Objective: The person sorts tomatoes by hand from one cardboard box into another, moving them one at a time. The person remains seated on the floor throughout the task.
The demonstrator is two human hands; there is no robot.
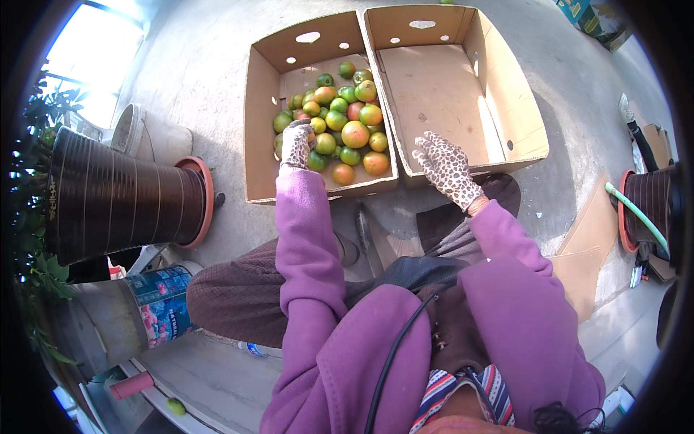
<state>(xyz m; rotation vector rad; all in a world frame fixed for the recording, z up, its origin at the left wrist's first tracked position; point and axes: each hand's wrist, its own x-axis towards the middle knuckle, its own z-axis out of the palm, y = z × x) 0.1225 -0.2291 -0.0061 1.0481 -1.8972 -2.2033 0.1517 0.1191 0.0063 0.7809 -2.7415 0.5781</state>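
Observation:
Two open cardboard boxes stand side by side on the floor before me. Green, orange and reddish tomatoes [355, 134] fill much of the left box [260, 163]. Bare cardboard with a few stains shows in the bottom of the right box [434, 87]. My left hand [296, 144], in a leopard-print glove, reaches into the left box among the tomatoes at its left side. Its fingers curl beside an orange tomato partly hidden by the glove; whether they grip it is unclear. Over the near edge of the right box hovers my right hand [447, 168], gloved alike, holding nothing, fingers slightly spread.
To the left lie a large dark plant pot [124, 195] with a red saucer, a white bucket [154, 133] and a labelled pail [135, 309]. Flattened cardboard [583, 238] and another pot [648, 206] are at the right. One green fruit [175, 406] rests at lower left.

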